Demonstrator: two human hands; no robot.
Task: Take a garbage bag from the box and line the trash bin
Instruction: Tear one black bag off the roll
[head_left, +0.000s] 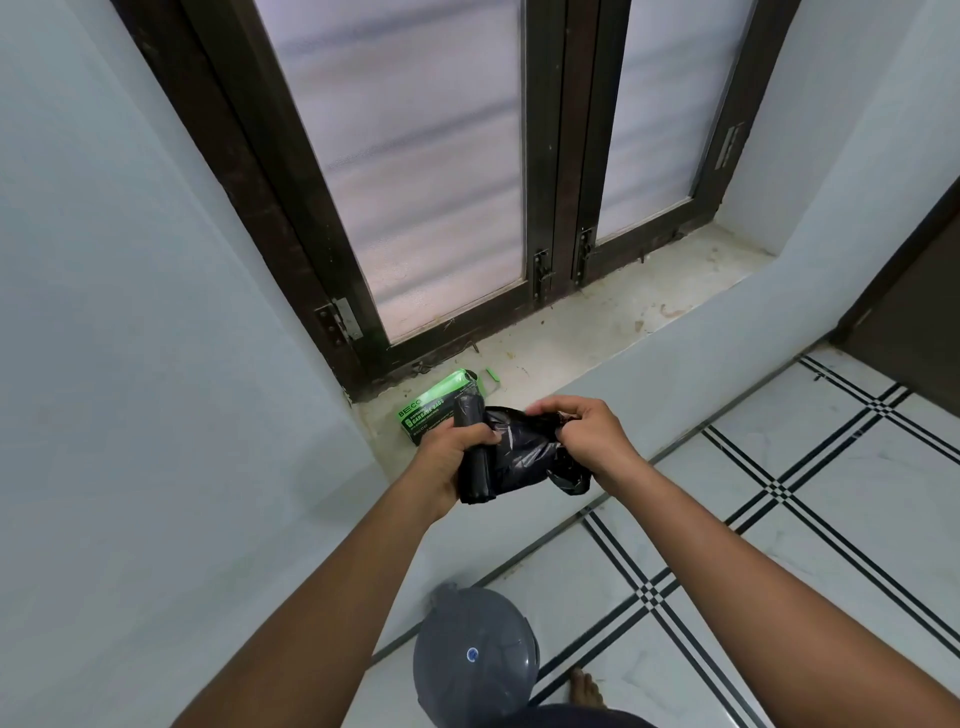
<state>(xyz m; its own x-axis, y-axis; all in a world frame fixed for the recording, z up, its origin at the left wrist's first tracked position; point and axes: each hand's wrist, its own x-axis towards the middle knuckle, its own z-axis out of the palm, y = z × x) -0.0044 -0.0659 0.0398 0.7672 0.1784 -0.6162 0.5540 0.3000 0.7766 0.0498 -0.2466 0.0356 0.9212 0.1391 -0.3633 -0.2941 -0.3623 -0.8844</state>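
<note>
A green and black garbage bag box (431, 405) lies on the window sill with its end flap open. Just in front of it, my left hand (451, 457) grips a black roll of garbage bags (474, 467) held upright. My right hand (582, 428) pinches the loose black bag (524, 447) that is partly unrolled from the roll and stretched between both hands. A grey trash bin (475, 660) with its domed lid on stands on the floor below my arms, by the wall.
The stone window sill (597, 332) runs under a dark-framed frosted window (415, 156). A small green torn strip (492, 375) lies on the sill behind the box. White floor tiles with black stripes (779, 493) spread to the right. My bare foot (587, 688) is beside the bin.
</note>
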